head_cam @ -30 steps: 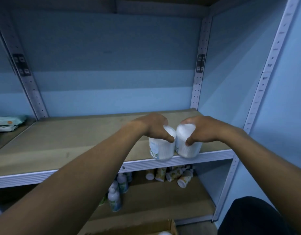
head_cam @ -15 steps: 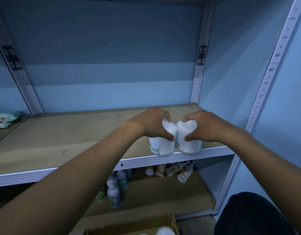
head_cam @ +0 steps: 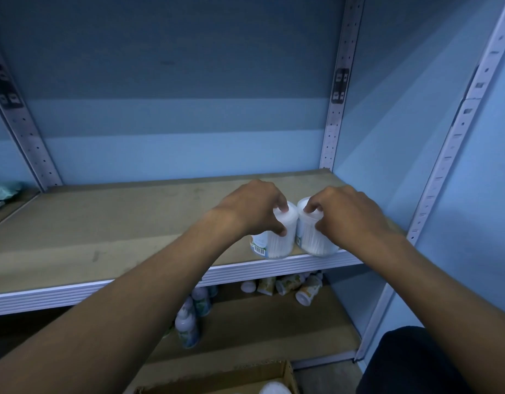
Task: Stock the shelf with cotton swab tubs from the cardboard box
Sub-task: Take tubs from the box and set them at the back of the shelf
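Note:
Two clear cotton swab tubs with white lids stand side by side at the front right of the brown shelf board [head_cam: 109,231], touching each other. My left hand [head_cam: 254,209] grips the left tub [head_cam: 276,243] from above, thumb on its front. My right hand [head_cam: 348,217] holds the right tub [head_cam: 313,240] the same way, fingertips on its lid. Both tubs stand upright on the board just behind its white front rail. The cardboard box [head_cam: 245,379] shows at the bottom edge, with one white tub lid [head_cam: 274,389] visible inside.
White perforated uprights [head_cam: 335,115] frame the shelf bay. On the lower shelf stand several small bottles [head_cam: 188,322] and lie several tipped containers [head_cam: 291,285]. Packets [head_cam: 1,194] rest on the neighbouring shelf at the left. A dark garment [head_cam: 410,362] fills the bottom right corner.
The tubs have gone from tilted over the front rail to upright on the board. Both hands have shifted to grip them from the top.

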{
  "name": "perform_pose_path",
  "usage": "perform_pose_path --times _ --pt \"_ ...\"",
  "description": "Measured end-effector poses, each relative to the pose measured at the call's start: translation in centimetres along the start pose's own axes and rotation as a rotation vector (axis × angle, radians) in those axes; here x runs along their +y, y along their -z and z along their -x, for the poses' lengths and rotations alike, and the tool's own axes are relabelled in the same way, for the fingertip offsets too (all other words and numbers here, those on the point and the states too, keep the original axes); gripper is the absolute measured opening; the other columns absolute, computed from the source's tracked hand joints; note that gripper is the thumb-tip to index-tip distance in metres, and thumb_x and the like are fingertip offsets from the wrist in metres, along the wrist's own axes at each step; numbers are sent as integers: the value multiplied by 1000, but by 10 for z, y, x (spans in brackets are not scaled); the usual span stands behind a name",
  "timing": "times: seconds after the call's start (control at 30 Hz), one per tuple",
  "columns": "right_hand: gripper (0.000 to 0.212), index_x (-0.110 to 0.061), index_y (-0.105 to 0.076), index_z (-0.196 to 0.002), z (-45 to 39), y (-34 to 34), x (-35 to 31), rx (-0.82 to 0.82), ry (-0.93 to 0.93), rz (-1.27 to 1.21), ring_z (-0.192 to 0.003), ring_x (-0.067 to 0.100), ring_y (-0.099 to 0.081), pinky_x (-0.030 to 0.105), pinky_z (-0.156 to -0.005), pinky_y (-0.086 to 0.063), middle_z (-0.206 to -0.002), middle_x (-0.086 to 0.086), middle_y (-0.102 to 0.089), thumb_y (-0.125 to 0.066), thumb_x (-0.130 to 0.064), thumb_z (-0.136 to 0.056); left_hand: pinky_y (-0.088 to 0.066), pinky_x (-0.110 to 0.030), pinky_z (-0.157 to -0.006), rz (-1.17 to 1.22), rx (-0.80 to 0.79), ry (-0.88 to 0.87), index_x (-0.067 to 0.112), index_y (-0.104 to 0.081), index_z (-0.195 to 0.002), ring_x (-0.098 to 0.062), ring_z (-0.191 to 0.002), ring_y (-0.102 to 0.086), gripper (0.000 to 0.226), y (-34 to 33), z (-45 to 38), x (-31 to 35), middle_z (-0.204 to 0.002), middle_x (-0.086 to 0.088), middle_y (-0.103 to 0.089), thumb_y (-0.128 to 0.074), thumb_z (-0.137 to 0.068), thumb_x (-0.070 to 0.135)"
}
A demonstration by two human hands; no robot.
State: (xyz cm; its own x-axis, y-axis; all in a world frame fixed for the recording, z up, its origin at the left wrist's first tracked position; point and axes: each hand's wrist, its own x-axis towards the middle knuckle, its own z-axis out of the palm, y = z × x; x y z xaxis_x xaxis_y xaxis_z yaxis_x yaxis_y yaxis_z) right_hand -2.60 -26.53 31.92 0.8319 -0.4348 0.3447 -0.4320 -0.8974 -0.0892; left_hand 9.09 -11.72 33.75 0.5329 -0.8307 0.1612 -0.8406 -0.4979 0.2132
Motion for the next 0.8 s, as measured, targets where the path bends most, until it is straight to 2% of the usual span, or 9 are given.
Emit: perform_pose_path --times 0.33,0.57,0.67,0.8 --pt "45 -38 -69 -116 -28 -10 18 -3 -21 -24 -108 28 -61 31 -79 -46 -121 1 -65 -64 -6 -85 -45 -29 -91 -10 5 -7 29 -66 -126 -15 -119 -54 54 -10 -37 -2 -130 7 -59 -82 -76 39" --pt "45 -38 -72 -109 -61 -22 39 -25 -18 -80 -110 28 -59 30 -83 -46 -123 0 -64 -66 -2 -82 -44 -26 -85 15 7 2 25 -66 -125 -17 -119 -54 54 -19 -77 -8 -129 6 -63 -83 -75 37" --pt "44 -37 -73 -108 -77 -29 46 -13 -17 -82 -109 27 -59 33 -87 -49 -121 -1 -64 -66 -1 -82 -44 -30 -90 30 17 11 27 -65 -126 -17 -123 -49 53 -24 -92 -11 -129 6 -61 -82 -76 38" --pt "43 -36 -73 -104 -98 -39 56 -12 -29 -106 -103 26 -62 33 -83 -51 -117 1 -66 -68 -1 -81 -45 -31 -95 55 14 24 28 -65 -126 -16 -123 -49 53 -29 -111 -15 -131 6 -59 -82 -76 38"
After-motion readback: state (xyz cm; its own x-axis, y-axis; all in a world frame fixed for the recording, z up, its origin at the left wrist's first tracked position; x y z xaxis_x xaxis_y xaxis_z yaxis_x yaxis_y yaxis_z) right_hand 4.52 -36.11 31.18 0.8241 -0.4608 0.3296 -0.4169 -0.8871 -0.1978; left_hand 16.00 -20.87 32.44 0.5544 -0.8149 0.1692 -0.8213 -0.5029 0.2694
